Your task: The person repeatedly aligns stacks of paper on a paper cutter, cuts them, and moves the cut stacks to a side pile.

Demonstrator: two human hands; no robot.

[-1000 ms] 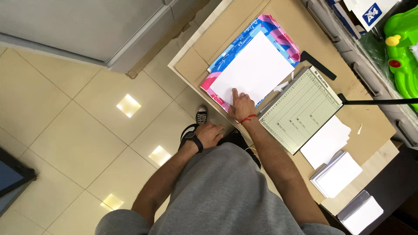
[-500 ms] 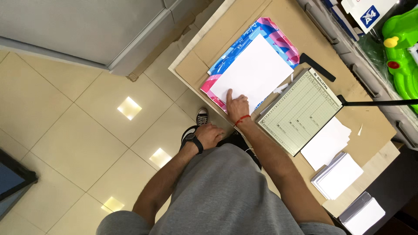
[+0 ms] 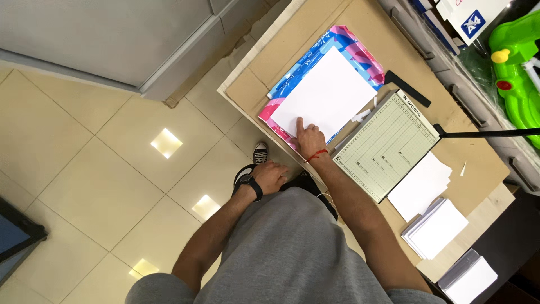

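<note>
While the right hand (image 3: 308, 141) lies flat, fingers spread, on the near corner of the white sheet (image 3: 329, 95), pinning it atop the pink-blue packet (image 3: 349, 42) left of the cutter (image 3: 385, 146), the left hand (image 3: 270, 175) hangs loosely curled, holding nothing, off the table (image 3: 360, 17).

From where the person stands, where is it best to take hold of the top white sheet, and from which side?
Take the white sheet at its near corner, where the right hand already presses it. It lies flat on the pink and blue paper pack, so probably slide that corner off the pack's near edge and pinch it from the person's side. The paper cutter blocks the right.
</note>
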